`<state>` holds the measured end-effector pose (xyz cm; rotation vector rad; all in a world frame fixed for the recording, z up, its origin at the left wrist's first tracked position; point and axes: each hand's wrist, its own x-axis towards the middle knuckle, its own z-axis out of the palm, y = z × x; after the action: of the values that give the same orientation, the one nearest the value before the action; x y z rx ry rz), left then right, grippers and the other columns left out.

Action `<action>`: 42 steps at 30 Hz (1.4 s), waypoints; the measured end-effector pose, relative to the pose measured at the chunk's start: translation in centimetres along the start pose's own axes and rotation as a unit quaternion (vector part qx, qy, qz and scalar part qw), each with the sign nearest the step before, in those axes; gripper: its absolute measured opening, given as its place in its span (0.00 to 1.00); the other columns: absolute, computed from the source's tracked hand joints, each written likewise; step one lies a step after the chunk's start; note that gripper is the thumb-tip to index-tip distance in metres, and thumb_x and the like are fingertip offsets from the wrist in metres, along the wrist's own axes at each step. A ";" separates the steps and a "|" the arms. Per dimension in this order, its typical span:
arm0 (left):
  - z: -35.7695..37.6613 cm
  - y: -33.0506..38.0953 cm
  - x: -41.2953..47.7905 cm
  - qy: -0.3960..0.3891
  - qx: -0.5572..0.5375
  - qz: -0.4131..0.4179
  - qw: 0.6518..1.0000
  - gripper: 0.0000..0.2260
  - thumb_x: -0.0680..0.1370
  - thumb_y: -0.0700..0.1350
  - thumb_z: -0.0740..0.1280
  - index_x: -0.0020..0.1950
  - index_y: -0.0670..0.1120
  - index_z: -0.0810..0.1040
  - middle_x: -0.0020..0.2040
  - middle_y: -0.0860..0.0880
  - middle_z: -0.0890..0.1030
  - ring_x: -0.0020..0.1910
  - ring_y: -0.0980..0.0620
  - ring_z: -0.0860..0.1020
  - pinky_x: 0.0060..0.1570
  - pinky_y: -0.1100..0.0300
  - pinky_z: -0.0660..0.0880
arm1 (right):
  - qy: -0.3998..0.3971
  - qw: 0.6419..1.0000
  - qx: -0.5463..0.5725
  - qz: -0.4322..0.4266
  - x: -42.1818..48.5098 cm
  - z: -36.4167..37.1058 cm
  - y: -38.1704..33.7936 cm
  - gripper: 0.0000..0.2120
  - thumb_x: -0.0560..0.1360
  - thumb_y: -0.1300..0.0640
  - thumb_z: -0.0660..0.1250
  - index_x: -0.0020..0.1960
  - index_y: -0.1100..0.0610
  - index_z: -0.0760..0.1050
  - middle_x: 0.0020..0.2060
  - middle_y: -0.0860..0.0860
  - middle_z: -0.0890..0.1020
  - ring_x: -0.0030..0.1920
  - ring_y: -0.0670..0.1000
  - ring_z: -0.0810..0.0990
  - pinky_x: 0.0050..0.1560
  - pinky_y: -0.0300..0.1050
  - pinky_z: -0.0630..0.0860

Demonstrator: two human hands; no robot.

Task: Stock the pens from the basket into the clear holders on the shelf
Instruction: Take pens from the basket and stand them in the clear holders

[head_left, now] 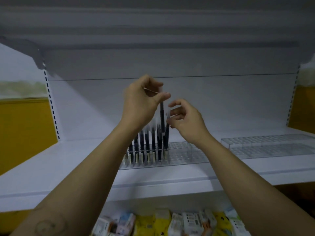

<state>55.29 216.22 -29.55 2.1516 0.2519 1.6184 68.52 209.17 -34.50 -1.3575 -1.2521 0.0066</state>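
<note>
Pens (146,143): a row of dark pens with pale caps stands upright in the left part of the clear holder, just below both grips.
Held pen (162,114): a dark pen, upright, hangs down from the left grip. Its lower end reaches among the standing pens, and we cannot tell if it sits in a hole.
Left grip (141,103): closed on the held pen. We see the thumb and the fingers pinching it at its pale cap.
Right grip (185,120): just to the right of the left grip and a little lower. The fingers are curled, with their tips at the pale cap of a second pen, and the thumb is lifted above them. The picture is blurred here, so we cannot tell whether this grip really holds the cap.
Second pen (167,135): it stands at the right end of the row, under the fingertips of the right grip and just beside the held pen.
Clear holder (185,155): it lies on the shelf below both grips. Its grid of holes shows under the right wrist.
Other clear holder (265,145): on the same shelf, well apart to the right of the right grip.
Shelf (59,164): white, below the grips, it carries both holders.
Packets (170,222): coloured packets on a lower level, far below the grips, between the two forearms.
</note>
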 end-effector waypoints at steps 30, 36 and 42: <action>1.4 -4.0 -1.0 -0.239 0.397 0.039 0.885 0.17 0.78 0.61 0.61 0.64 0.58 0.76 0.61 0.53 0.78 0.59 0.50 0.75 0.61 0.49 0.68 | 0.025 0.994 -0.086 0.067 1.9 -0.1 1.7 0.05 0.75 0.60 0.70 0.50 0.60 0.79 0.39 0.55 0.83 0.36 0.48 0.81 0.35 0.36 0.76; 1.2 -4.5 -1.5 -0.226 0.357 0.048 0.905 0.15 0.79 0.56 0.64 0.63 0.54 0.78 0.59 0.52 0.78 0.57 0.50 0.76 0.52 0.55 0.74 | 0.007 0.990 -0.130 0.060 2.3 -0.2 1.7 0.04 0.76 0.58 0.69 0.49 0.58 0.78 0.37 0.51 0.82 0.37 0.48 0.82 0.41 0.42 0.79; 1.1 -4.5 -2.2 -0.207 0.360 0.051 0.908 0.15 0.79 0.54 0.63 0.64 0.53 0.78 0.59 0.50 0.79 0.58 0.49 0.75 0.53 0.53 0.73 | -0.073 0.980 -0.152 0.109 1.5 0.0 3.3 0.05 0.75 0.56 0.71 0.47 0.58 0.80 0.36 0.50 0.82 0.38 0.48 0.81 0.41 0.40 0.74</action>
<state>56.21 219.08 -33.65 3.0403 0.6944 1.1633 71.29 211.18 -35.86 -1.7822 -1.2560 0.0726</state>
